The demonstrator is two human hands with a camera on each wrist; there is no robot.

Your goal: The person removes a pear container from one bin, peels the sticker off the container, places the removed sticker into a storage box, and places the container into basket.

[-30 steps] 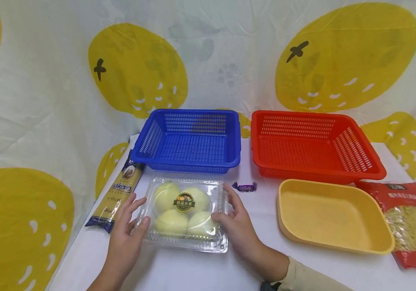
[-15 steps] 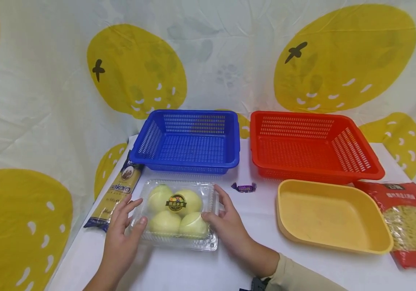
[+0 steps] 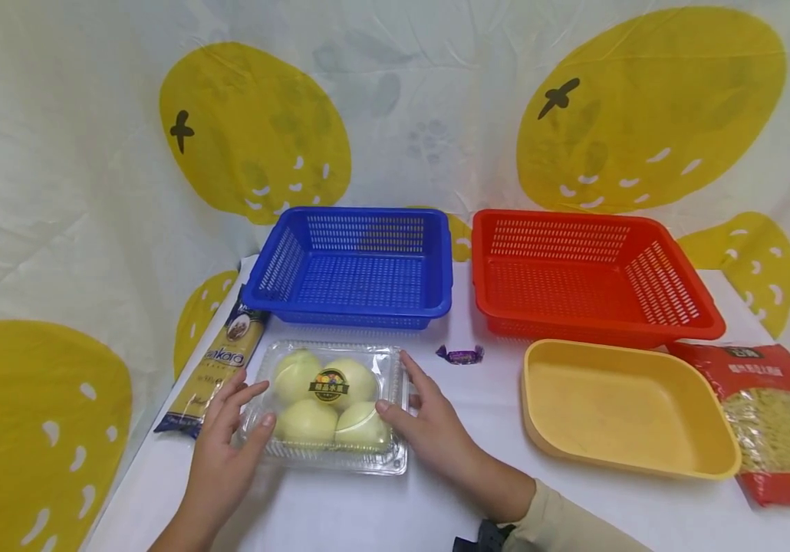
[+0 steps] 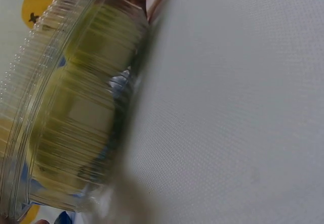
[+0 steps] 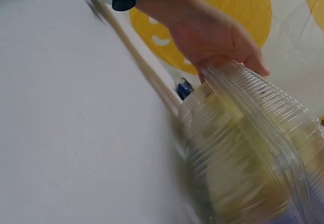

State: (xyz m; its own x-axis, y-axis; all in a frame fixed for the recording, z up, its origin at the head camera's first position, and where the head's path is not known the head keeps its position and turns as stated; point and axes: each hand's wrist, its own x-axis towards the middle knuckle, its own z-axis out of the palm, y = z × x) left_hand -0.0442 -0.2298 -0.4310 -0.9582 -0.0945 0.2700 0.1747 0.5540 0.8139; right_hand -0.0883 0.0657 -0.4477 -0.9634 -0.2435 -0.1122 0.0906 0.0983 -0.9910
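A clear plastic clamshell fruit box (image 3: 329, 402) holds several pale yellow-green round fruits under a dark label. My left hand (image 3: 225, 441) holds its left side, thumb at the lid's edge and fingers along the wall. On the right side my right hand (image 3: 436, 425) grips it, thumb over the lid and index finger along the edge. The left wrist view shows the box (image 4: 71, 107) side-on above the white cloth. In the right wrist view the left hand (image 5: 210, 37) is at the far end of the box (image 5: 238, 148). Whether the base touches the table cannot be told.
Behind stand a blue basket (image 3: 360, 310) and a red basket (image 3: 595, 330). A purple-wrapped candy (image 3: 460, 356) lies right of the box. A yellow tub (image 3: 623, 414) and a red pasta bag (image 3: 775, 429) are at the right. A spaghetti pack (image 3: 218, 364) lies left.
Both hands and the fruit box have shifted a little to the left. The grip looks the same, and the baskets, tub and packs stay in place.
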